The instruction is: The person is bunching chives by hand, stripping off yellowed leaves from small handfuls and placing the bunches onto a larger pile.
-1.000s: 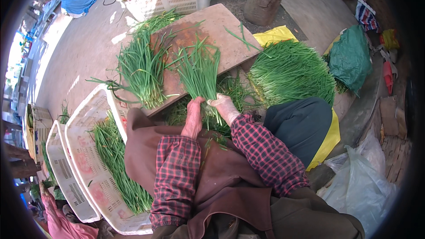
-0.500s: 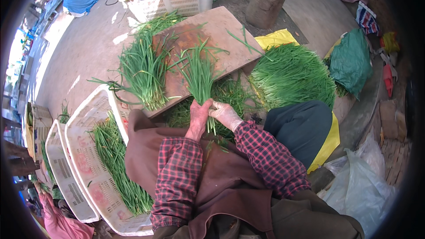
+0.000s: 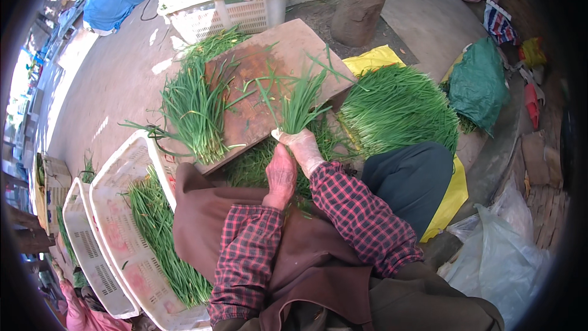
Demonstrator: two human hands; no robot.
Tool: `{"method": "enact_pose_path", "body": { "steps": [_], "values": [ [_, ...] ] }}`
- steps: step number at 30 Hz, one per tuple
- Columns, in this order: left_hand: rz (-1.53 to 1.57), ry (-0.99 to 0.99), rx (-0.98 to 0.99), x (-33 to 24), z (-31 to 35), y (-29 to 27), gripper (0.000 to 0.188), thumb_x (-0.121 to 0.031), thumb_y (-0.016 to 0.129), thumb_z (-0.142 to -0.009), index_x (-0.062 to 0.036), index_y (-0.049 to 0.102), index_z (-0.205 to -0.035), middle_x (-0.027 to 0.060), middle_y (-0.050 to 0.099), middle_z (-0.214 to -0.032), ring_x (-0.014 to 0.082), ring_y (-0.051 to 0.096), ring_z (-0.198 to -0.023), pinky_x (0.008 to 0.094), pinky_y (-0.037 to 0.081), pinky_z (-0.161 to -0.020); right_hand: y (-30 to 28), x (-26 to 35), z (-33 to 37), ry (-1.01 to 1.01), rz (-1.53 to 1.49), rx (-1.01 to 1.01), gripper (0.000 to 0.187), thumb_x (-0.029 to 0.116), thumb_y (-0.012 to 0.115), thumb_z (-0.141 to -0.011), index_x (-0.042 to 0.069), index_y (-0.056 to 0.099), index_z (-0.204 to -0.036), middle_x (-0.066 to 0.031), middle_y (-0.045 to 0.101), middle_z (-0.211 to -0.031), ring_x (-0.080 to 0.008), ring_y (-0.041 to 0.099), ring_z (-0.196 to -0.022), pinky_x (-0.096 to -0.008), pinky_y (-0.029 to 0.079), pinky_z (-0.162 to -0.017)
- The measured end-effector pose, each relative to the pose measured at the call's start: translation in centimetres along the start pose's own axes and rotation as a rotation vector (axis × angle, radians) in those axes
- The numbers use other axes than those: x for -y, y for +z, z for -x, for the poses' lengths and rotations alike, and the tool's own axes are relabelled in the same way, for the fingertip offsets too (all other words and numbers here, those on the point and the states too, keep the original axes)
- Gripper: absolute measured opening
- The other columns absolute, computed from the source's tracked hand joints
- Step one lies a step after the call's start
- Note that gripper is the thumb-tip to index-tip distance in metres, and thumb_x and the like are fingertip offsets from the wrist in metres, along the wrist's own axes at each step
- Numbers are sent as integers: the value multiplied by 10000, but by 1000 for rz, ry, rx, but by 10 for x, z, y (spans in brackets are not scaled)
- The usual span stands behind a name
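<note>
A small bunch of garlic chives (image 3: 302,101) stands up from my right hand (image 3: 302,147), whose fingers are wrapped round its lower part. The green leaf tips fan out away from me over the board's edge. My left hand (image 3: 281,175) is closed just below and left of the right one, touching it. What its fingers hold, if anything, is hidden. Beyond my hands lies a wooden board (image 3: 300,43), stained reddish brown, with loose leaves on it. A larger pile of chives (image 3: 195,110) rests along its left side.
Neatly laid chives (image 3: 398,110) cover a yellow sheet (image 3: 375,58) at the right. White plastic crates (image 3: 101,208) stand at the left, one holding chives. Trimmings (image 3: 257,168) lie under the board's near edge. Another crate (image 3: 226,15) and a tree trunk (image 3: 362,3) stand behind.
The bunch has passed from my left hand's grip into my right hand's and shifted slightly right. My left hand has moved down below the right one.
</note>
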State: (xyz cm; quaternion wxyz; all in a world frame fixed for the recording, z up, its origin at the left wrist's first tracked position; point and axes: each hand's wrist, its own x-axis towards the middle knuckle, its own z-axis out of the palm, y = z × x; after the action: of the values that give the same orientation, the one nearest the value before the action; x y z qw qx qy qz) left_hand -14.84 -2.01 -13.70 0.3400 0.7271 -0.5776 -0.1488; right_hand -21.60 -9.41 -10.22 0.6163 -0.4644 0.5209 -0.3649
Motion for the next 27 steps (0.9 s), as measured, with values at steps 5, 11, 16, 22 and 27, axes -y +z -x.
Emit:
{"method": "enact_pose_path", "body": {
  "steps": [5,11,16,22,27],
  "values": [
    [76,148,18,-22,-5,-26,571,-92,697,-836,43,426,-1320,249,569,-1120,430,595,-1031,463,507,-864,-5,26,0,-25,-216,-92,193,23,729,-840,-25,708,-1025,-58,725,-930,-128,645,-809,-286,507,-770],
    [741,-181,97,-35,-52,-94,733,-199,803,-810,72,434,-1383,213,548,-1326,308,528,-1266,410,410,-1083,-26,58,-1,-165,-129,12,237,50,727,-851,-16,703,-1077,-61,734,-970,-146,666,-874,-298,517,-803],
    [972,50,178,-95,-130,-167,734,-97,828,-775,28,460,-1398,128,572,-1330,227,560,-1224,357,431,-1073,-6,111,-18,-595,71,92,337,176,752,-850,35,681,-1148,-102,730,-1021,-214,680,-944,-359,520,-828],
    [873,114,47,-105,-152,-172,889,-37,868,-720,46,376,-1455,139,612,-1273,203,593,-1156,335,473,-1021,0,151,-49,-377,517,248,569,363,752,-813,58,608,-1271,-171,697,-1116,-331,668,-1047,-403,510,-893],
    [672,147,31,-56,-168,-107,651,-13,817,-771,6,497,-1338,88,638,-1196,140,607,-1036,298,511,-915,7,71,-94,-481,801,307,451,306,745,-819,64,650,-1188,-170,708,-1061,-312,671,-1024,-413,511,-878]
  ]
}}
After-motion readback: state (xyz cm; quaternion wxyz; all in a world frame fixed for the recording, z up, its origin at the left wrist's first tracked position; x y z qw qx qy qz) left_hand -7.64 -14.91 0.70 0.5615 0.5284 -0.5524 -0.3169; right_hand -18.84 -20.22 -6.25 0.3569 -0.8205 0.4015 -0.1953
